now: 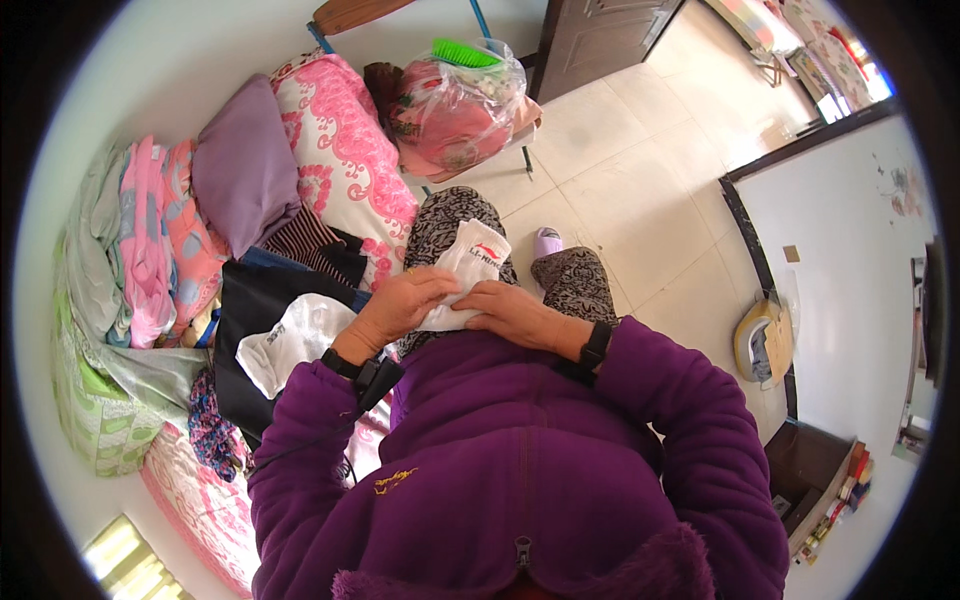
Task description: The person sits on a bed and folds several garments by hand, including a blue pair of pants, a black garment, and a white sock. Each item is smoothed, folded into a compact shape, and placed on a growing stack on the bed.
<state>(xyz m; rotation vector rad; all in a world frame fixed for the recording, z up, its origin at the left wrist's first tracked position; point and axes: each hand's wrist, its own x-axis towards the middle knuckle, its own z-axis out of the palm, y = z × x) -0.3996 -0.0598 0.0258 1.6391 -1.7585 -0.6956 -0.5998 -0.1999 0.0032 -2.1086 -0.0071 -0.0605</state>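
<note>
A white sock (468,254) with a red mark and dark lettering near its cuff lies across my lap, over the patterned trousers. My left hand (408,300) is closed on its left side, fingertips pressed into the fabric. From the other side my right hand (515,312) grips the lower part of the sock, with thumb and fingers bent over it. The two hands nearly meet, and they hide part of the sock's foot. Beside my left forearm another white sock (290,342) rests on a dark folded garment (240,300).
On the bed at left are stacked clothes (150,240), a purple cushion (246,165) and a pink-and-white quilt (340,120). A chair beyond it holds a clear plastic bag (455,110) and a green brush (466,54). Tiled floor (640,200) extends right toward a doorway.
</note>
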